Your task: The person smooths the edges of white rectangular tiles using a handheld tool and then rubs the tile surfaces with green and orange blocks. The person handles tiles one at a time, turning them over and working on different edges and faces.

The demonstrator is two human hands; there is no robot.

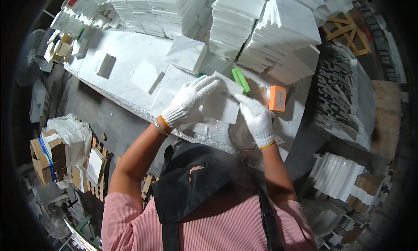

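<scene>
A square white marble-look tile (pixel 223 107) lies on the bench before me. My left hand (pixel 191 98), in a white knit glove, rests along its upper left side with fingers stretched out and together. My right hand (pixel 257 120), gloved alike, is closed around a thin, narrow tool (pixel 231 96) whose end reaches over the tile's right part; its exact kind is too small to tell. Beyond the tile lies a bright green block (pixel 241 80). An orange block (pixel 277 98) stands right of my right hand. A round container (pixel 240 137), partly hidden, sits beside that hand.
Tall stacks of white tiles (pixel 235 20) line the bench's far side, with more at right (pixel 283 33). Single tiles (pixel 147 76) lie to the left on the white bench top (pixel 126 50). Wrapped cartons (pixel 54 150) stand on the floor at left; a pile of slabs (pixel 337 94) stands at right.
</scene>
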